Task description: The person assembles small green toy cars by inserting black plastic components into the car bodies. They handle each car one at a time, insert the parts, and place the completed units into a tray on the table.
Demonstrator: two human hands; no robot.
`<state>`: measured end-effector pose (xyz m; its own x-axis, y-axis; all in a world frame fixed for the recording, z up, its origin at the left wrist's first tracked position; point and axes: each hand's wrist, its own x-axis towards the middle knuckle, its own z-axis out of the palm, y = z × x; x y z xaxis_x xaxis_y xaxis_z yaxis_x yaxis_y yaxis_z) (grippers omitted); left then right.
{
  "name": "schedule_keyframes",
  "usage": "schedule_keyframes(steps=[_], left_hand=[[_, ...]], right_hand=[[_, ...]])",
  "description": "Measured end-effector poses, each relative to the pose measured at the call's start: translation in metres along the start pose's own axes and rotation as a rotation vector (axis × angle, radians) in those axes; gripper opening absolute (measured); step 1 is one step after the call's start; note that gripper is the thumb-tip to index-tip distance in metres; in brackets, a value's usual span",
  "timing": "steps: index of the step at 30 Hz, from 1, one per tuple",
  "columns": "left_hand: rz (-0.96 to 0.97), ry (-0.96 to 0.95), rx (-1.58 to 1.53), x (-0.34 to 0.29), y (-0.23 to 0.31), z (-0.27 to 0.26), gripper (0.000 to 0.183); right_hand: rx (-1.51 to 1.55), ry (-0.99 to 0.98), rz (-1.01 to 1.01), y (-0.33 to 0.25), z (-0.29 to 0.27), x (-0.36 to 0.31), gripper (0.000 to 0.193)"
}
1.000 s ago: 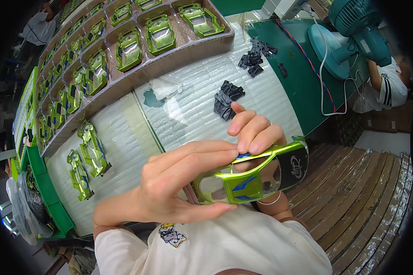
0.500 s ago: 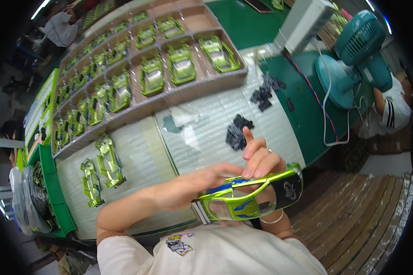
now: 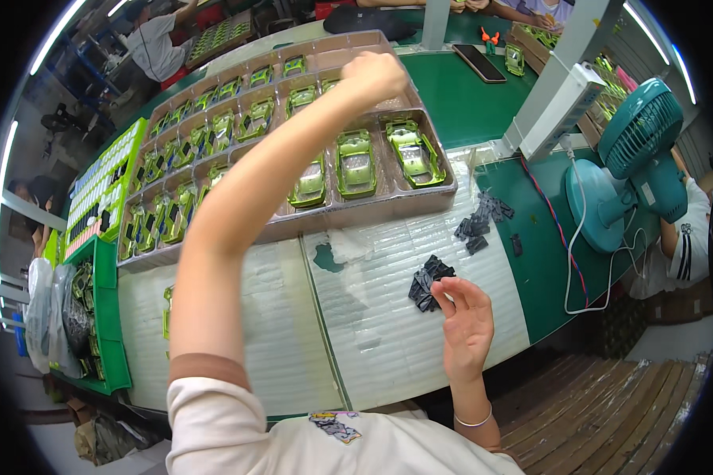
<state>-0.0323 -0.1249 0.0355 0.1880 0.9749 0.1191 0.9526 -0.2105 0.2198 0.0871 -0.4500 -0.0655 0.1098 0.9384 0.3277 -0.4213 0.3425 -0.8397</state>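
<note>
My left hand (image 3: 376, 77) is stretched far out over the sectioned tray (image 3: 273, 229). Its fingers are curled down and closed at a back-row compartment, so what they hold, if anything, is hidden. A green toy car body (image 3: 330, 84) lies partly covered by that wrist. Uncovered in the front row are another green car body (image 3: 355, 162) and a third (image 3: 414, 154) at the right end. My right hand (image 3: 467, 328) hovers over the mat's near right side with fingers apart and slightly bent, nothing visible in it. Its fingertips are closest to a heap of small black parts (image 3: 428, 281).
A second black pile (image 3: 483, 222) lies farther back on the pale mat (image 3: 380, 332). A teal fan (image 3: 598, 206) with cables, a post (image 3: 558, 111) and a phone (image 3: 479, 63) stand or lie to the right. At left is a green crate (image 3: 111, 332). Other people sit beyond.
The green car body that both hands held is no longer visible. My left hand has reached forward over the tray, while my right has opened and separated from it. The view has shifted.
</note>
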Motion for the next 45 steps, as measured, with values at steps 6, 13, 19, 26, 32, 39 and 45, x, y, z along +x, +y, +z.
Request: schedule_keyframes(steps=[6,13,19,26,32,39,45], left_hand=[[-0.036,0.019,0.197,0.041,0.027,0.076,0.066],[0.203,0.215,0.079,-0.149,-0.062,-0.032,0.067],[-0.302,0.044,0.148,-0.344,-0.132,-0.038,0.083],[-0.188,0.067,-0.321,-0.371,-0.111,-0.011,0.082],[0.503,-0.214,-0.89,-0.357,-0.023,-0.003,0.086],[0.9,-0.079,-0.56,-0.261,0.003,0.039,0.032],[0.931,-0.087,-0.379,-0.228,0.012,0.048,0.025]], right_hand=[[-0.194,0.033,-0.089,0.003,-0.003,-0.004,0.044],[-0.169,0.001,-0.091,0.003,-0.004,-0.009,0.043],[0.095,-0.134,0.15,0.005,0.023,-0.012,0.049],[0.355,-0.28,0.663,0.005,0.045,-0.023,0.079],[0.491,-0.164,0.592,-0.002,0.037,-0.035,0.099],[0.083,0.148,0.227,-0.026,-0.034,-0.045,0.083],[-0.031,0.158,0.214,-0.036,-0.058,-0.05,0.089]])
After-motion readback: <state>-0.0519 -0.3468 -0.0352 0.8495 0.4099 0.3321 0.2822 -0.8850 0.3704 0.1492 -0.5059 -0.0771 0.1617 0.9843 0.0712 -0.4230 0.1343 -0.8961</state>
